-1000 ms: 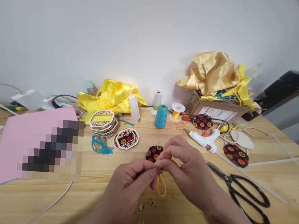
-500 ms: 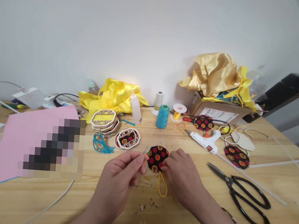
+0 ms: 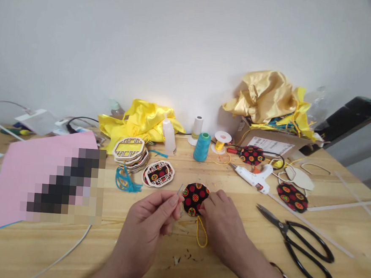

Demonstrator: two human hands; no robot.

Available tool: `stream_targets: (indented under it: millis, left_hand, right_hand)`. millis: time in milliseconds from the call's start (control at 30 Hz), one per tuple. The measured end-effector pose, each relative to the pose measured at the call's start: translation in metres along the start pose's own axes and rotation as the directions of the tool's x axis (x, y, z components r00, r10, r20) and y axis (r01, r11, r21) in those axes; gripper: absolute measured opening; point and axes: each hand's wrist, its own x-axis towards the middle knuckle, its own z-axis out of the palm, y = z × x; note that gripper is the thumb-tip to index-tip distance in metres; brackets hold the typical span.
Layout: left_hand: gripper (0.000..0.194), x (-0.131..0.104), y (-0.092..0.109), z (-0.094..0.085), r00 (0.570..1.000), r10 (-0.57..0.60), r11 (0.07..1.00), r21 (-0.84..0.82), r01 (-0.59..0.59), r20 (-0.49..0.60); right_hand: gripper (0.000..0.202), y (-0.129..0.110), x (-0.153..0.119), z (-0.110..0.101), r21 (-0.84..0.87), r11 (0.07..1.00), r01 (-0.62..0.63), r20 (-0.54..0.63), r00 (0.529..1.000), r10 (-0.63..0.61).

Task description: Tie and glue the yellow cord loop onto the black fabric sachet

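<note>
A black fabric disc with red and orange flower prints (image 3: 195,198) lies between my hands, with a yellow cord loop (image 3: 201,233) hanging from its lower edge. My left hand (image 3: 156,215) pinches a thin teal thread (image 3: 180,188) between thumb and forefinger, its fingertips by the disc's left edge. On the other side, my right hand (image 3: 222,218) has its fingers closed on the disc's right edge. What its fingertips do under the knuckles is hidden. Beyond them lies a white lattice frame (image 3: 159,173) over printed fabric.
Black scissors (image 3: 284,228) lie at the right, below a white glue gun (image 3: 252,177). Behind stand a teal thread cone (image 3: 201,147), a glue bottle (image 3: 169,137) and a yellow spool (image 3: 223,137). Stacked lattice frames (image 3: 129,148) and teal tassels (image 3: 127,180) are at the left.
The view has shifted very slightly. Both hands keep nearly the same place and hold on the thread and the disc.
</note>
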Motion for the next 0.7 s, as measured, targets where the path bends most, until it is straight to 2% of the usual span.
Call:
stream_targets:
  millis: [67,167,333,467,533,600,700]
  left_hand:
    - [0.008,-0.001,0.0,-0.001,1.0,-0.008,1.0,0.0,0.008,0.005]
    - [0.01,-0.001,-0.001,-0.002,1.0,-0.011,1.0,0.01,0.011,0.023]
    - [0.012,-0.001,-0.001,-0.002,0.999,-0.044,0.999,-0.005,0.044,0.009]
    - [0.015,-0.001,0.0,-0.003,0.997,-0.068,0.998,0.013,0.068,0.021]
    - [0.017,-0.001,0.001,-0.003,0.998,-0.066,0.997,0.029,0.066,0.018]
    - [0.018,0.0,0.002,-0.002,0.998,-0.06,0.997,0.045,0.06,0.008]
    - [0.019,0.0,0.004,0.001,0.998,-0.057,0.997,0.05,0.057,0.0]
  right_hand:
    - [0.011,0.0,0.002,-0.003,0.025,1.0,-0.012,0.003,1.0,0.012]
    - [0.015,0.001,0.014,-0.02,0.124,0.991,-0.042,0.0,0.999,0.042]
    - [0.016,0.01,0.06,-0.072,0.404,0.913,-0.061,-0.08,0.992,0.101]
    - [0.024,0.022,0.109,-0.116,0.633,0.773,-0.035,-0.116,0.983,0.139]
    - [0.026,0.031,0.13,-0.141,0.743,0.668,-0.036,-0.161,0.959,0.231]
    - [0.025,0.041,0.144,-0.17,0.802,0.597,0.017,-0.261,0.909,0.325]
    - [0.035,0.056,0.147,-0.219,0.788,0.607,0.102,-0.389,0.847,0.363]
